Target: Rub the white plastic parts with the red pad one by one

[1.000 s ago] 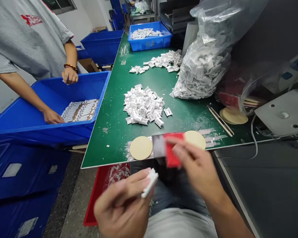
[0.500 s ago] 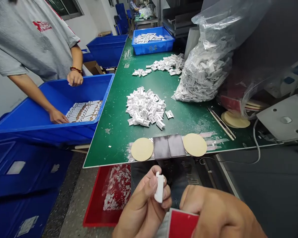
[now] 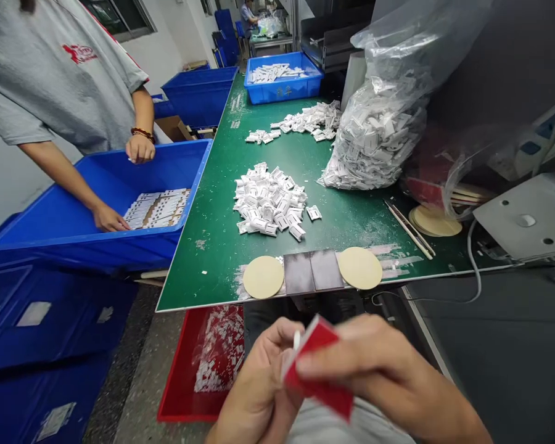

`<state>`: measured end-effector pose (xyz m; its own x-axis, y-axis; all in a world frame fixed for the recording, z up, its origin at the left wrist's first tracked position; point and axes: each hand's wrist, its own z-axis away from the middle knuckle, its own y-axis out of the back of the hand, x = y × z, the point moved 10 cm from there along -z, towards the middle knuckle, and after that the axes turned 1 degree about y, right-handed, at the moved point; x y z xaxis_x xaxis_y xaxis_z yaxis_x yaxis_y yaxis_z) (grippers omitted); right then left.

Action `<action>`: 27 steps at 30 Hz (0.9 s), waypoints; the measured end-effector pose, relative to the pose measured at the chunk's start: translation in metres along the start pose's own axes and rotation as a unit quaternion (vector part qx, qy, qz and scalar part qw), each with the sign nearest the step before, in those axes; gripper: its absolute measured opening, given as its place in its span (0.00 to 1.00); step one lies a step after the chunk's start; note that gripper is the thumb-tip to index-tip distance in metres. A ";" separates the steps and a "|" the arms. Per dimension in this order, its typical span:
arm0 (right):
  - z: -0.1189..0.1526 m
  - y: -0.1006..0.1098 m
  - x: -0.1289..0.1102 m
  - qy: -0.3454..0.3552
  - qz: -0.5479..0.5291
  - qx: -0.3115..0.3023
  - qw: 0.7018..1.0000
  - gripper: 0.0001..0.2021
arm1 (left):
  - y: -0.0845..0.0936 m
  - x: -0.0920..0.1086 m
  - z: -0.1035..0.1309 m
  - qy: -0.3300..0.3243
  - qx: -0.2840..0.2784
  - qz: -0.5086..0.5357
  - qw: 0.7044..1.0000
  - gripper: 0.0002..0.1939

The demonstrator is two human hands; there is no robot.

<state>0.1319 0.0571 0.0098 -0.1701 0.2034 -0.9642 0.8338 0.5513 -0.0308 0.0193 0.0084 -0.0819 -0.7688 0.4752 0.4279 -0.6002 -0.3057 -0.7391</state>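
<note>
A single head-worn camera looks forward and down from above the left hand (image 3: 261,379) and right hand (image 3: 388,367), both close. Beyond their grip, the view runs along the table (image 3: 213,246) toward a far wall (image 3: 184,37).

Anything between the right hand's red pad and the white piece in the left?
Nothing visible: the red pad in the right hand is right beside the white piece, mostly hidden at the left hand; blur leaves contact unclear.

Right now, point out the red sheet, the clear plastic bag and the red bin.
Red sheet (image 3: 332,396), head view: lower red face.
Clear plastic bag (image 3: 382,126), head view: filled middle.
Red bin (image 3: 179,383), head view: left inner wall.
</note>
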 end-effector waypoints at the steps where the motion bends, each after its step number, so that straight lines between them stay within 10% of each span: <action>1: 0.001 0.015 0.004 -0.019 0.027 0.073 0.997 0.15 | 0.000 0.002 0.000 -0.007 -0.006 -0.011 1.000 0.14; 4: 0.015 0.051 0.010 -0.061 0.043 0.251 0.965 0.15 | 0.001 0.008 0.000 -0.035 -0.022 -0.031 0.999 0.14; 7: 0.003 0.013 0.011 -0.070 -0.036 0.053 0.995 0.12 | 0.002 0.012 0.001 -0.063 -0.016 -0.081 0.995 0.14; 11: 0.006 0.035 0.017 -0.126 0.000 0.159 0.979 0.10 | 0.010 0.029 0.006 -0.154 0.050 -0.134 0.978 0.23; 14: 0.002 0.018 0.022 -0.136 -0.051 0.079 0.986 0.10 | 0.006 0.037 0.007 -0.203 0.030 -0.169 0.964 0.23; 17: 0.008 0.037 0.030 -0.148 -0.044 0.184 0.971 0.11 | 0.001 0.043 0.011 -0.252 -0.001 -0.215 0.944 0.21; 20: 0.007 0.023 0.034 -0.167 -0.065 0.129 0.975 0.11 | 0.002 0.046 0.015 -0.277 0.010 -0.247 0.928 0.20; 23: 0.020 0.049 0.025 -0.160 0.013 0.271 0.949 0.11 | -0.006 0.059 0.028 -0.359 0.036 -0.323 0.875 0.18; 27: 0.015 0.030 0.026 -0.172 0.034 0.181 0.968 0.12 | -0.033 0.071 0.053 -0.508 0.021 -0.403 0.761 0.18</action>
<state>0.1604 0.0664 -0.0205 0.0244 -0.0877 -0.9959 0.9769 0.2134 0.0051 -0.0270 0.0082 0.0006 0.0927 -0.3543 0.9305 -0.9570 -0.2896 -0.0149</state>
